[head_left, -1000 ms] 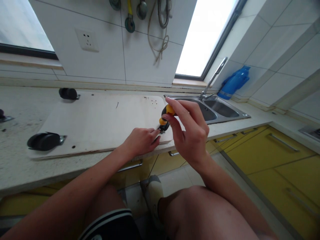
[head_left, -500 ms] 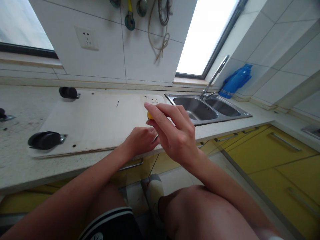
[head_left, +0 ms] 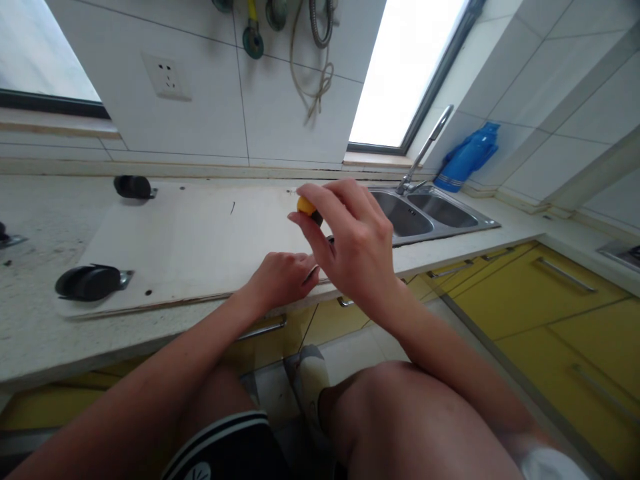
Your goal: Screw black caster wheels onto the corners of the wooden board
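My right hand pinches the yellow and black handle of a screwdriver between thumb and fingers, above the right part of a white board. The shaft is hidden by the hand. Lower down, my left hand rests at the board's near edge with its fingers curled. A dark edge shows at its fingertips, but what it grips is mostly covered. Two black casters with metal plates stand at the board's left corners, the near caster and the far caster. A thin dark screw lies on the board.
Another black caster sits on the countertop at the left edge. To the right is a double steel sink with a tap and a blue bundle behind. Yellow cabinets run below.
My right hand has risen slightly and tilted, so more of the screwdriver's yellow and black handle shows. The left hand has stayed almost in place. The view has shifted a little.
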{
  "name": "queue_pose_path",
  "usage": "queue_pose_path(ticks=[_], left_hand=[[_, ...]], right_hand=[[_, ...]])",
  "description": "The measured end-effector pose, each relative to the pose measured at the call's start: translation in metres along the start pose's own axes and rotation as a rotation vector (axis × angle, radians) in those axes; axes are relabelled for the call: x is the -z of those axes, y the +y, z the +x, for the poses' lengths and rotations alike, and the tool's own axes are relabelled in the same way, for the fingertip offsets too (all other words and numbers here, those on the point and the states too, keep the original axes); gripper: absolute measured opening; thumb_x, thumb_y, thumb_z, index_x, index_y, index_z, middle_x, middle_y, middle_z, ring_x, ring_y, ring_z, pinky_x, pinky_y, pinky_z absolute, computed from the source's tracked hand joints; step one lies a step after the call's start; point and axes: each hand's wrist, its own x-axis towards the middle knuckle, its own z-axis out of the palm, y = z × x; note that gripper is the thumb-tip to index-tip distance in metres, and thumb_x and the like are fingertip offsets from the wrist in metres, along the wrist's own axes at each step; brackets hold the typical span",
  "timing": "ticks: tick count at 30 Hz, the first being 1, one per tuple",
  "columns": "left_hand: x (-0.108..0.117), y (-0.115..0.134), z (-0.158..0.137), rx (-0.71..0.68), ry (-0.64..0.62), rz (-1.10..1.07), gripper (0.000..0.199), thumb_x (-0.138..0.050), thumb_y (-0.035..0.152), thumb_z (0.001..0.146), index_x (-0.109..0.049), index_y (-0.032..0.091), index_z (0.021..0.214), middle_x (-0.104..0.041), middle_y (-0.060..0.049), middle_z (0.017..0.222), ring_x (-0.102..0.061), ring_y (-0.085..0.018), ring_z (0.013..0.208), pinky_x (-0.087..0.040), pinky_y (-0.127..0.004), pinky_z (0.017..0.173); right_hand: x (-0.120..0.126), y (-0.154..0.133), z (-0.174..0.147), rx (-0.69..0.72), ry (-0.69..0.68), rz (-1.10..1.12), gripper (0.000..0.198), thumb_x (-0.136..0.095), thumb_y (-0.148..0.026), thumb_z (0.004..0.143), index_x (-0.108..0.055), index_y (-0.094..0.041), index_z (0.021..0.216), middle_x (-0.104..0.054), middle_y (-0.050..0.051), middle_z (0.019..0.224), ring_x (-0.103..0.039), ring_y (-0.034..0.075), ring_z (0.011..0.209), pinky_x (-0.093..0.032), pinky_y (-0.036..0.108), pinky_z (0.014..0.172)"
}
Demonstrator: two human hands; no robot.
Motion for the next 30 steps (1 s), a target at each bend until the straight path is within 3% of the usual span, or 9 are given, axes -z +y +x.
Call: queue_pose_path(ticks=[5, 9, 12, 16, 22, 27, 30], left_hand=[[0.002, 0.000, 0.000, -0.014, -0.036, 0.070, 0.032, -0.050, 0.036, 0.109, -0.077, 0.019, 0.109, -0.082, -0.011, 0.093, -0.077, -0.027, 0.076, -0.044, -0.035, 0.061], [0.002, -0.001, 0.000, -0.019, -0.035, 0.083, 0.032, -0.050, 0.036, 0.108, -0.078, 0.020, 0.112, -0.083, -0.010, 0.094, -0.078, -0.028, 0.077, -0.043, -0.035, 0.060], [0.003, 0.000, 0.000, -0.014, -0.030, 0.088, 0.033, -0.049, 0.036, 0.108, -0.079, 0.021, 0.111, -0.083, -0.009, 0.095, -0.079, -0.028, 0.080, -0.042, -0.035, 0.061], [0.007, 0.002, 0.001, 0.003, -0.038, 0.099, 0.030, -0.051, 0.034, 0.106, -0.078, 0.022, 0.105, -0.083, -0.008, 0.094, -0.080, -0.029, 0.082, -0.040, -0.035, 0.061], [0.009, 0.004, 0.001, 0.032, -0.059, 0.118, 0.029, -0.051, 0.034, 0.106, -0.077, 0.021, 0.110, -0.085, -0.009, 0.105, -0.080, -0.028, 0.086, -0.041, -0.034, 0.063], [0.009, 0.006, 0.001, 0.067, -0.075, 0.145, 0.036, -0.046, 0.036, 0.107, -0.078, 0.020, 0.110, -0.085, -0.013, 0.105, -0.080, -0.030, 0.090, -0.044, -0.035, 0.067], [0.009, 0.008, 0.002, 0.086, -0.074, 0.155, 0.038, -0.045, 0.036, 0.106, -0.079, 0.020, 0.112, -0.084, -0.014, 0.107, -0.080, -0.032, 0.092, -0.047, -0.037, 0.069]], right_hand=[[0.000, 0.025, 0.009, -0.054, 0.059, -0.095, 0.035, -0.055, -0.052, 0.113, -0.071, -0.021, 0.107, -0.069, 0.011, 0.106, -0.065, 0.026, 0.105, -0.057, 0.041, 0.092], [-0.002, 0.032, 0.009, -0.015, 0.040, -0.228, 0.035, -0.048, -0.047, 0.116, -0.069, -0.022, 0.103, -0.070, 0.010, 0.099, -0.064, 0.021, 0.092, -0.046, 0.034, 0.074], [0.002, 0.031, 0.014, 0.007, -0.069, -0.295, 0.037, -0.043, -0.043, 0.117, -0.071, -0.021, 0.107, -0.073, 0.007, 0.102, -0.061, 0.016, 0.081, -0.031, 0.034, 0.062], [0.018, 0.023, 0.027, -0.016, -0.306, -0.277, 0.033, -0.047, -0.041, 0.114, -0.071, -0.021, 0.123, -0.076, 0.006, 0.110, -0.056, 0.014, 0.074, -0.022, 0.035, 0.062], [0.027, 0.021, 0.039, -0.131, -0.429, -0.341, 0.054, -0.032, -0.052, 0.118, -0.073, -0.018, 0.107, -0.077, 0.009, 0.090, -0.055, 0.017, 0.071, -0.022, 0.033, 0.068], [0.017, 0.028, 0.039, -0.027, -0.492, -0.104, 0.041, -0.038, -0.039, 0.115, -0.058, -0.021, 0.147, -0.078, 0.010, 0.127, -0.061, 0.019, 0.083, -0.027, 0.032, 0.068], [0.016, 0.028, 0.036, -0.022, -0.492, -0.108, 0.041, -0.039, -0.048, 0.117, -0.062, -0.024, 0.141, -0.078, 0.009, 0.124, -0.064, 0.021, 0.089, -0.032, 0.032, 0.071]])
